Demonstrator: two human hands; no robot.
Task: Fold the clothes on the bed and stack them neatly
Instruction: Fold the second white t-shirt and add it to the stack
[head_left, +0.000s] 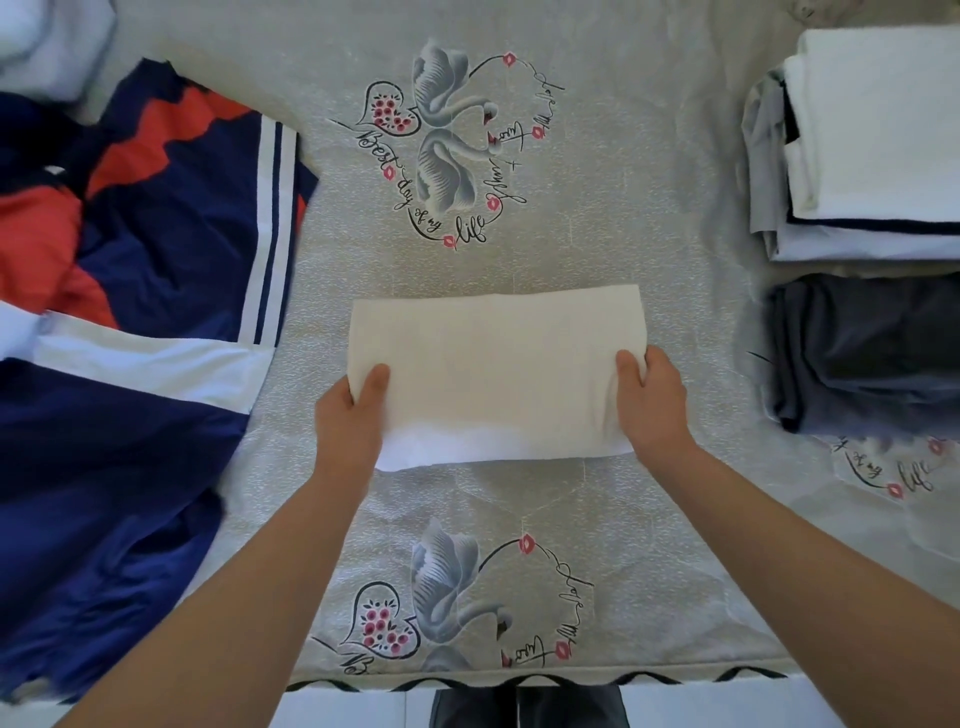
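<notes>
- At centre frame, the left hand (349, 415) pinches the left edge of a folded cream cloth (493, 374): thumb on top, the remaining fingers tucked beneath the fabric and hidden.
- The right hand (655, 410) grips the right edge of the same cloth, thumb laid over the top surface, other fingers curled under; their exact lie cannot be told.
- The cloth is a flat rectangle, long side running left to right; its near edge appears slightly raised off the bedspread (623, 519), though the view is not conclusive.
- Both bare forearms enter from the lower corners of the frame.
- Right of frame, lower: a folded dark grey garment (872, 358) lies on the bedspread, well apart from the cloth.
- Upper right of frame: a stack of folded white and grey items (872, 130), just beyond the dark garment.
- Left of frame: an unfolded navy, red and white garment (156, 291) lies spread and rumpled.
- The bedspread is grey with a printed swan motif (449, 140) above the cloth.
</notes>
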